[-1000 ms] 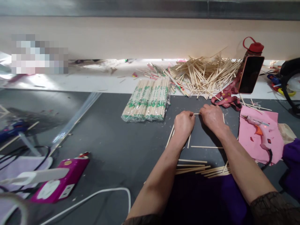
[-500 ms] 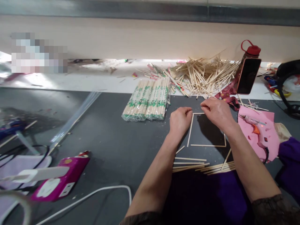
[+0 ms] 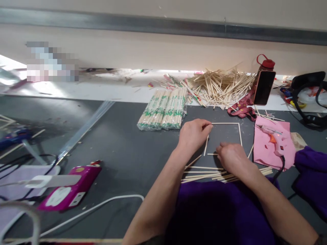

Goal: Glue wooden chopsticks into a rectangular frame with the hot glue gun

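Note:
Thin wooden chopsticks form a square outline on the dark grey mat, with the far chopstick [image 3: 226, 123] and the right-hand chopstick [image 3: 240, 134] meeting at a corner. At the far left corner my left hand [image 3: 193, 136] pinches the chopstick ends, its fingertips together. The left-side chopstick [image 3: 205, 146] runs down from there. Over the near side, my right hand [image 3: 235, 159] has its fingers curled on the near chopstick [image 3: 212, 154] and hides most of it. A gap shows at the near left corner. Loose chopsticks [image 3: 199, 176] lie between the square and my body.
Packed chopsticks [image 3: 163, 110] lie behind my left hand, and a loose chopstick heap [image 3: 222, 86] lies farther back. A phone [image 3: 265, 87] leans on a red-capped bottle [image 3: 268, 63]. Right, a glue gun [image 3: 276, 137] rests on pink foam [image 3: 260, 149]. Left are glue sticks [image 3: 87, 127] and a magenta power strip [image 3: 73, 187].
My right hand has moved from the far side of the square toward me, onto the near chopstick. My left hand stays at the far left corner. The camera view has shifted slightly.

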Action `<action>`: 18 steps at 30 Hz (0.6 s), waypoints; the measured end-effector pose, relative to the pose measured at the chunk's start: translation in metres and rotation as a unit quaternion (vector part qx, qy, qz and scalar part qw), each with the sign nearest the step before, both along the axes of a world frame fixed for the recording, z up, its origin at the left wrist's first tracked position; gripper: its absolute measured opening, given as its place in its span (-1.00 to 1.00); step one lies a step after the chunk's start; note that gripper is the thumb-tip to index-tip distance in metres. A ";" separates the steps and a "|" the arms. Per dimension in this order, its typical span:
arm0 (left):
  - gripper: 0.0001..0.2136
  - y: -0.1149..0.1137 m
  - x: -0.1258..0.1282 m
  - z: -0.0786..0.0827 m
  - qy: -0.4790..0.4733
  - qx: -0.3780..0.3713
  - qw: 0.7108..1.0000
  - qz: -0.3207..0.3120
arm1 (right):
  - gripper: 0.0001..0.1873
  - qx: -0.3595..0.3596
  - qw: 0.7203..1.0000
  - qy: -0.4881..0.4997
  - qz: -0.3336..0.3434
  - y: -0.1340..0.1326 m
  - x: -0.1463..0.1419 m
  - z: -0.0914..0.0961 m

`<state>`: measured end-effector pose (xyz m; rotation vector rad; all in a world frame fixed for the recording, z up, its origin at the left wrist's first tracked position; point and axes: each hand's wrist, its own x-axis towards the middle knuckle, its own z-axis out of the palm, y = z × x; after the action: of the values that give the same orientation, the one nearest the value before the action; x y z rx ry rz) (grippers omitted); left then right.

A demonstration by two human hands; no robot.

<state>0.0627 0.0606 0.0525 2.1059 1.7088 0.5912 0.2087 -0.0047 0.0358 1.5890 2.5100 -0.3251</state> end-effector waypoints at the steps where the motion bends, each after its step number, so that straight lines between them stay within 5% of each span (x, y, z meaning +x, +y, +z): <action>1: -0.76 -0.004 0.000 0.003 0.005 0.001 1.000 0.004 | -0.77 0.006 1.000 0.000 0.006 -0.003 -0.003 -0.005; 5: -0.76 -0.018 0.007 0.004 0.002 0.006 1.000 0.013 | -0.73 0.027 1.000 -0.004 0.013 -0.010 -0.012 -0.012; 13: -0.78 -0.026 0.010 -0.034 -0.116 0.027 0.990 0.074 | -0.75 0.030 0.999 -0.008 0.014 -0.010 -0.010 -0.016; 18: -0.75 -0.024 -0.005 -0.040 -0.212 -0.034 0.970 0.117 | -0.76 0.048 0.999 0.000 -0.003 -0.011 -0.001 -0.009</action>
<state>0.0574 0.0366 0.0121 1.5926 1.7009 0.9584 0.2077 -0.0161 0.0266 1.6316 2.5577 -0.2082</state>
